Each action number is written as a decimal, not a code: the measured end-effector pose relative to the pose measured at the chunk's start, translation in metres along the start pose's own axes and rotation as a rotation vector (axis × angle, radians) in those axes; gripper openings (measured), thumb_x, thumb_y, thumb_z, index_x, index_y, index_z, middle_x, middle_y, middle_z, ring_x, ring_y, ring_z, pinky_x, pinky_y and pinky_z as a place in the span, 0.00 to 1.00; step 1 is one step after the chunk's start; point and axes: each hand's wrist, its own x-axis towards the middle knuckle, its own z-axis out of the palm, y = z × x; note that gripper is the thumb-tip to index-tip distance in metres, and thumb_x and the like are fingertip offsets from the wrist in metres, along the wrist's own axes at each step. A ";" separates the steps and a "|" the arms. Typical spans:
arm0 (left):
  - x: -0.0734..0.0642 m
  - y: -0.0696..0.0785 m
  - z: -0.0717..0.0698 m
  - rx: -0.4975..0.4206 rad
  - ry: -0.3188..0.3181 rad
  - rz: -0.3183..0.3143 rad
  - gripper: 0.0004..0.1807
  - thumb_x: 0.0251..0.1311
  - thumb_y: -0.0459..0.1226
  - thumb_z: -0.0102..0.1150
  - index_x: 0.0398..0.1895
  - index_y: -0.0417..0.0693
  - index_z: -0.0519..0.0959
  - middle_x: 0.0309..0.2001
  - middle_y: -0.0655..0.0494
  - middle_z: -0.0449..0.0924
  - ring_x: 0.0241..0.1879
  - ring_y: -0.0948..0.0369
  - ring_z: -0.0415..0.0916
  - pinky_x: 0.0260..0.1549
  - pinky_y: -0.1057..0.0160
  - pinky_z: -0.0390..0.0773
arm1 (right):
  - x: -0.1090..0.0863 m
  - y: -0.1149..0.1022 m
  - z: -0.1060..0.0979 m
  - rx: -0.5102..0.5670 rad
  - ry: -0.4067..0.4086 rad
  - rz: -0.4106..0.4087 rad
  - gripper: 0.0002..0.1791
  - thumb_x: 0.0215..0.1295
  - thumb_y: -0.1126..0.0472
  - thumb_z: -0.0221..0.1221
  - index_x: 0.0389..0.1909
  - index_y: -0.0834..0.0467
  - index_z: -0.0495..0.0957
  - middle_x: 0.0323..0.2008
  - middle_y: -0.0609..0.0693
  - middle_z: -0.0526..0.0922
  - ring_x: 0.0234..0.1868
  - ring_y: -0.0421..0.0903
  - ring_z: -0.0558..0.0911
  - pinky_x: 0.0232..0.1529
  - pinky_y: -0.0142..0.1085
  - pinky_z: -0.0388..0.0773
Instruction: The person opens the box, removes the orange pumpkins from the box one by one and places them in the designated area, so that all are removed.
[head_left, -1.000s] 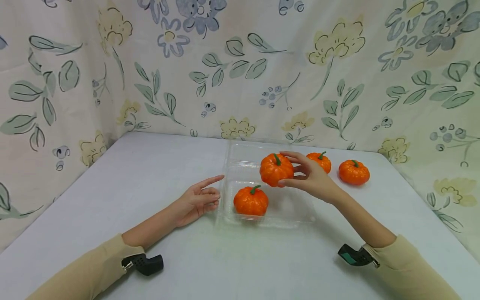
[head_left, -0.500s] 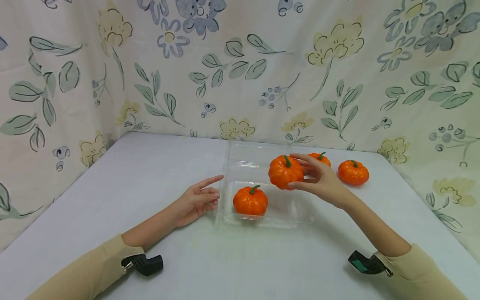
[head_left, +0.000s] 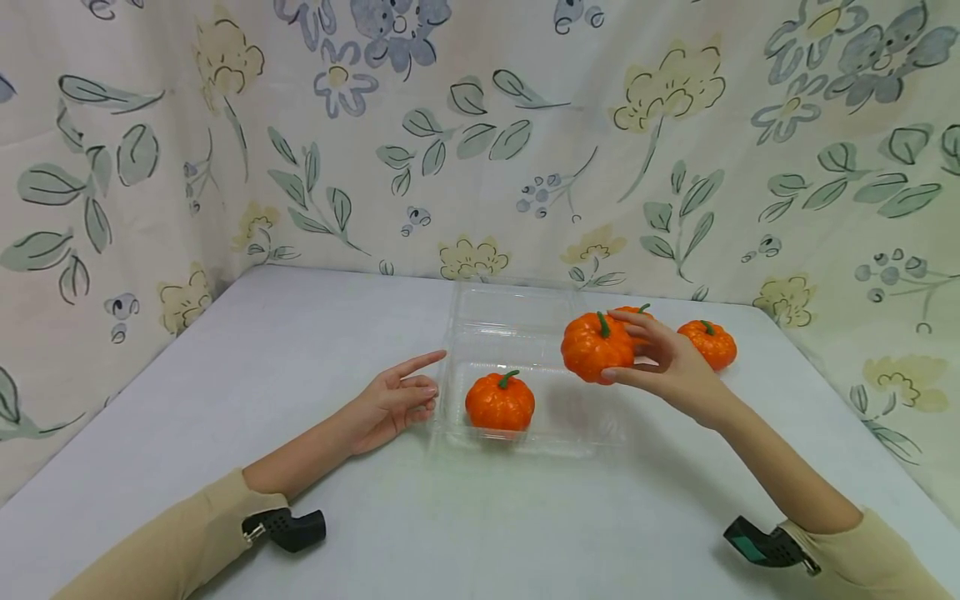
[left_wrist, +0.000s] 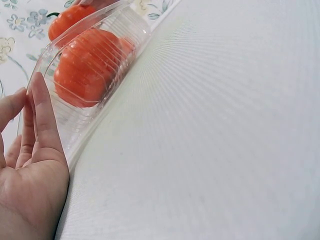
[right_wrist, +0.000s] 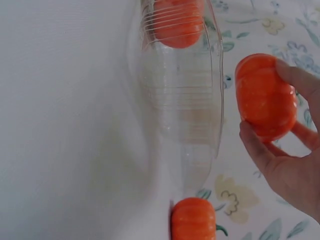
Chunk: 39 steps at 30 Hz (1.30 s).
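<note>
My right hand [head_left: 678, 375] grips a small orange toy pumpkin [head_left: 595, 348] with a green stem, thumb on the near side and fingers behind. It hangs above the right part of a clear plastic clamshell box [head_left: 570, 429]; the right wrist view shows this pumpkin [right_wrist: 262, 97] off the table, apart from the box wall. Another pumpkin [head_left: 500, 403] sits inside the box at the left. Beside the box's left edge rests my left hand [head_left: 393, 408], its index finger extended. The left wrist view shows its fingertips [left_wrist: 39, 82] touching the clear rim.
Behind my right hand stand two more pumpkins on the table, one [head_left: 633, 310] partly hidden by the held pumpkin and one [head_left: 708, 343] farther right. The clear lid [head_left: 517, 304] lies folded back behind the box. A floral curtain [head_left: 465, 167] borders the white table [head_left: 300, 325].
My right hand has carried its pumpkin to the right and slightly nearer, from over the middle of the box toward its right side. The left hand and the boxed pumpkin stay put.
</note>
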 end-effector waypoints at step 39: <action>0.000 0.000 0.000 0.052 -0.009 -0.015 0.42 0.74 0.25 0.57 0.86 0.48 0.51 0.39 0.59 0.82 0.40 0.63 0.83 0.45 0.70 0.87 | -0.026 0.029 -0.032 -0.060 0.097 0.049 0.41 0.72 0.60 0.68 0.81 0.53 0.61 0.66 0.63 0.75 0.53 0.26 0.80 0.49 0.23 0.83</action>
